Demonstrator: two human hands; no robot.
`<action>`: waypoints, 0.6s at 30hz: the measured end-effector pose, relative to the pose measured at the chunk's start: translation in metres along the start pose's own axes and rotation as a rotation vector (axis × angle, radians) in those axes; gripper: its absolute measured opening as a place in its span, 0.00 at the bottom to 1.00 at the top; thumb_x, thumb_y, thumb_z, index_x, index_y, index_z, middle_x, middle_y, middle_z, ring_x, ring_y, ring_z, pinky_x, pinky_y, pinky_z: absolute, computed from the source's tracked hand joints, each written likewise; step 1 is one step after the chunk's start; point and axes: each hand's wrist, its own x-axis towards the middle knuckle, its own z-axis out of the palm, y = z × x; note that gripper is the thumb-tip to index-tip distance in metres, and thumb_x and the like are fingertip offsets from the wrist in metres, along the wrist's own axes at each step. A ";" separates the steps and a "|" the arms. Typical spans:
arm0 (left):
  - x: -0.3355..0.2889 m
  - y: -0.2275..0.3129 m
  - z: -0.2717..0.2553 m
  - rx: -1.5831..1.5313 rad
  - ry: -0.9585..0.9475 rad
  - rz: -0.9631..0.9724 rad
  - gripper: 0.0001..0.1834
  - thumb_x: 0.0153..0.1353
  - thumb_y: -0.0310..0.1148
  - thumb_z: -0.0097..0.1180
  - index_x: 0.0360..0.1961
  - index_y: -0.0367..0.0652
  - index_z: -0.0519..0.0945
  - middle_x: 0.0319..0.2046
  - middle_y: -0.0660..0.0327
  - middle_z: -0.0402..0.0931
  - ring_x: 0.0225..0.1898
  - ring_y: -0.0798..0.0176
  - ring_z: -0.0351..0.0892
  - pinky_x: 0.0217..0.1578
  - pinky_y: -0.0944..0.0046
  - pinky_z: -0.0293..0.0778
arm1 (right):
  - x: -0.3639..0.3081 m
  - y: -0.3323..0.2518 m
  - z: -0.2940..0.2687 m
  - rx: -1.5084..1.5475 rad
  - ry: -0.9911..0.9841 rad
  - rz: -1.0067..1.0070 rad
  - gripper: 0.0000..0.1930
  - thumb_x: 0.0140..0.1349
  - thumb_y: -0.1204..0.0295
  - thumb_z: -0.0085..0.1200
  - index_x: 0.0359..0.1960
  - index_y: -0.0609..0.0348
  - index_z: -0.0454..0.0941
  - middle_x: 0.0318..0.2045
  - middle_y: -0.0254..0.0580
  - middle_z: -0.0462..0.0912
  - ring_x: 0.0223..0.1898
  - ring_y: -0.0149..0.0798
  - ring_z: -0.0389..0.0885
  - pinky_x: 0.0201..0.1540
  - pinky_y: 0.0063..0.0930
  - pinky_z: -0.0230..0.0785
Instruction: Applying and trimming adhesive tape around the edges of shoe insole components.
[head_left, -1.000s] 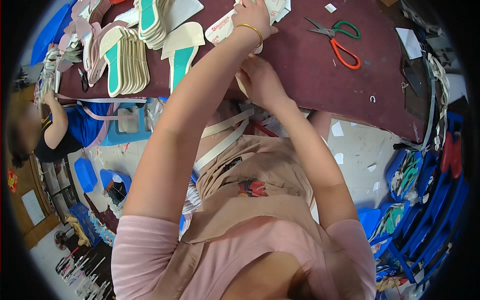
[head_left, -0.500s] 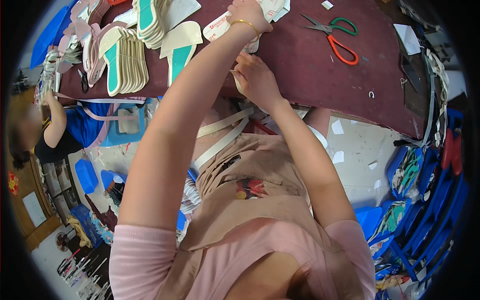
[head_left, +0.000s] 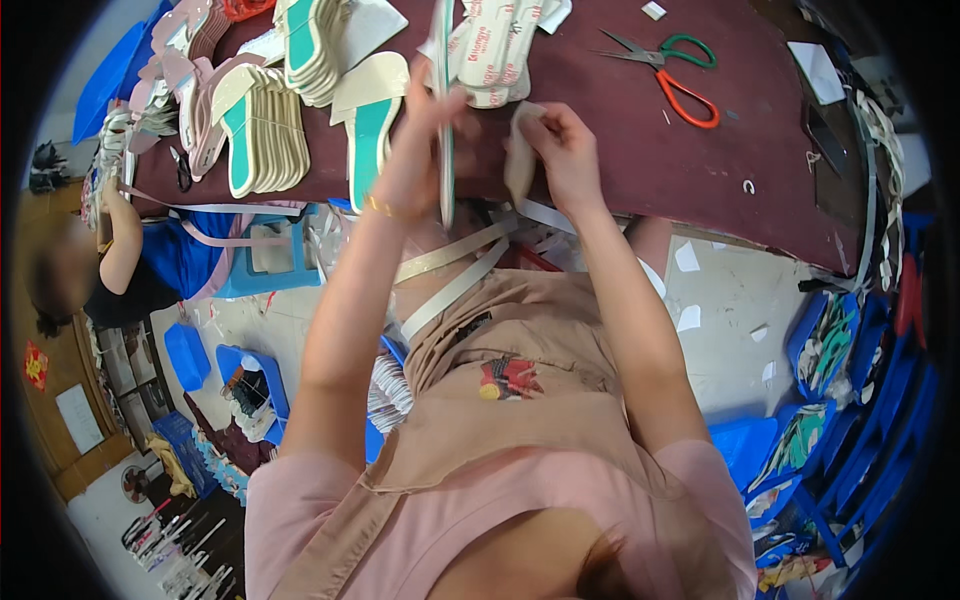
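At twelve o'clock, an insole (head_left: 446, 165) is held by the left hand (head_left: 415, 145); at one, a pale piece (head_left: 519, 168) by the right hand (head_left: 571, 158).

Edge-on insole (head_left: 447, 175) white, teal; tabletop (head_left: 660, 165) maroon.

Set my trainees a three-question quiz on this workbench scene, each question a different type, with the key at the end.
1. Multiple choice: the large scissors on the dark red table have handles that are:
A) both blue
B) one green, one orange-red
C) both black

2. True or false: the right hand holds a small pale piece, apart from the scissors.

3. Fill in the blank: the long thin piece, seen edge-on, is held in the person's ____ hand.

Key:
1. B
2. True
3. left
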 end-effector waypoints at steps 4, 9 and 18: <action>-0.055 -0.030 0.011 -0.003 0.027 -0.182 0.24 0.52 0.29 0.45 0.54 0.40 0.65 0.37 0.59 0.71 0.34 0.67 0.73 0.31 0.68 0.73 | -0.030 -0.021 0.010 -0.200 -0.029 0.019 0.08 0.58 0.74 0.55 0.38 0.64 0.77 0.32 0.32 0.77 0.33 0.23 0.73 0.35 0.17 0.67; -0.058 -0.050 0.005 -0.116 0.076 -0.177 0.24 0.47 0.23 0.40 0.49 0.33 0.68 0.40 0.57 0.73 0.37 0.65 0.74 0.37 0.67 0.73 | -0.042 -0.050 0.002 -0.767 -0.121 -0.321 0.06 0.54 0.74 0.58 0.33 0.58 0.81 0.33 0.32 0.70 0.24 0.24 0.66 0.30 0.18 0.63; -0.035 -0.050 0.022 -0.216 0.013 -0.218 0.18 0.52 0.26 0.50 0.47 0.34 0.71 0.37 0.60 0.75 0.36 0.65 0.76 0.35 0.66 0.74 | -0.046 -0.080 -0.020 -0.850 -0.171 -0.229 0.06 0.55 0.74 0.57 0.34 0.60 0.80 0.29 0.33 0.71 0.23 0.21 0.64 0.26 0.17 0.60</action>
